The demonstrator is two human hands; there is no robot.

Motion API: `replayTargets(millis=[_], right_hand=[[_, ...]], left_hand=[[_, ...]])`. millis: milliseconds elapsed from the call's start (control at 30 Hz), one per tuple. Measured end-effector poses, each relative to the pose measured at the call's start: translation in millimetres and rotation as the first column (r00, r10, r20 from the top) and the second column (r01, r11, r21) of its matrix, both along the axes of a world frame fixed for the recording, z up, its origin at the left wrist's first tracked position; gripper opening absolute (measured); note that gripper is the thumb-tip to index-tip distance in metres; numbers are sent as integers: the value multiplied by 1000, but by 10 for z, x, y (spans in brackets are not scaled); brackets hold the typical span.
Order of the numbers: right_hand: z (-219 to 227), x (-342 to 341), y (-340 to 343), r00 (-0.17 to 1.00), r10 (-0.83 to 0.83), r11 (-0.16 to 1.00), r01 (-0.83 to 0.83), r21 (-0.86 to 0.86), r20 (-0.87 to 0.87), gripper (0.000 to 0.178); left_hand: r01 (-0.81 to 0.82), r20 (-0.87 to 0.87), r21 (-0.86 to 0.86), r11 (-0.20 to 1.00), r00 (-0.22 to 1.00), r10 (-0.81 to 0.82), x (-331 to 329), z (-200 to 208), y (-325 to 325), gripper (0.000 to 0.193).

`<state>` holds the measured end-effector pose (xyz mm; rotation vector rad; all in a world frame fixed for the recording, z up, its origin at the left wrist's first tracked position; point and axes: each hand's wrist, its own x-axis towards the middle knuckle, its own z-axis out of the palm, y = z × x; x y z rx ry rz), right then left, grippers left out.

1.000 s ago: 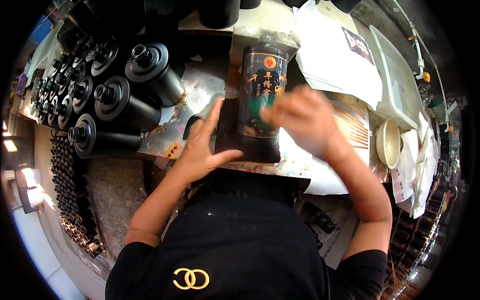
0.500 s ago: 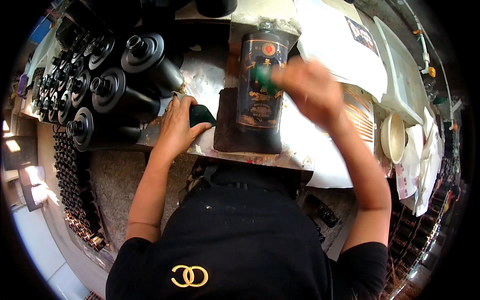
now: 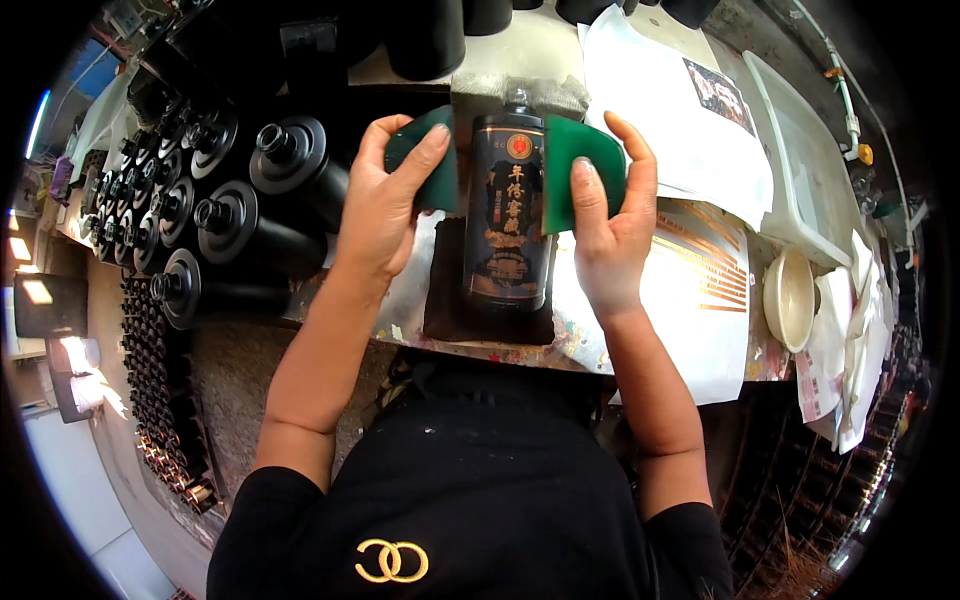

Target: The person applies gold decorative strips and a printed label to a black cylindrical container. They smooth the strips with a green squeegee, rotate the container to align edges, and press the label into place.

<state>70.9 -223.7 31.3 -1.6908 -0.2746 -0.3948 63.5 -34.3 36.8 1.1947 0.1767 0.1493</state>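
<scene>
A black bottle (image 3: 506, 215) with gold decoration and a red round emblem lies on a dark cloth pad (image 3: 440, 315), its neck pointing away from me. At its left side my left hand (image 3: 385, 195) grips a dark green flat scraper (image 3: 437, 165) between thumb and fingers. On the other side my right hand (image 3: 612, 220) pinches a brighter green flat scraper (image 3: 575, 150), whose straight edge stands along the bottle's right side. Whether either scraper's edge touches the bottle I cannot tell.
Several plain black bottles (image 3: 270, 225) lie stacked at the left. Right of the pad are sheets with gold strips (image 3: 700, 265), a white paper (image 3: 660, 130), a pale bowl (image 3: 790, 300) and a translucent tray (image 3: 800, 170). More black bottles (image 3: 425, 40) stand at the far edge.
My left hand has risen from the table edge to the bottle's left side with its scraper. My right hand, blurred over the bottle before, is now at its right side.
</scene>
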Motion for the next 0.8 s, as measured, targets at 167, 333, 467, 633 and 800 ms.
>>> replayTargets(millis=[167, 333, 467, 633, 800], right_hand=[[-22, 38, 62, 999, -17, 994, 13, -111, -41, 38], [-180, -12, 5, 987, -21, 998, 31, 60, -160, 35], [-282, -30, -15, 969, 17, 982, 31, 186, -248, 36], [-314, -75, -31, 958, -31, 983, 80, 162, -286, 35], [-555, -174, -164, 934, -136, 980, 77, -185, -330, 32]], left_hand=[[-143, 210, 481, 865, 977, 45, 185, -142, -227, 28], [-74, 158, 406, 911, 987, 10, 227, -264, -182, 28], [32, 79, 240, 970, 995, -53, 220, -323, -146, 27], [17, 59, 106, 994, 998, -24, 181, -538, -107, 27], [80, -12, 487, 870, 996, -85, 148, -479, 121, 26]])
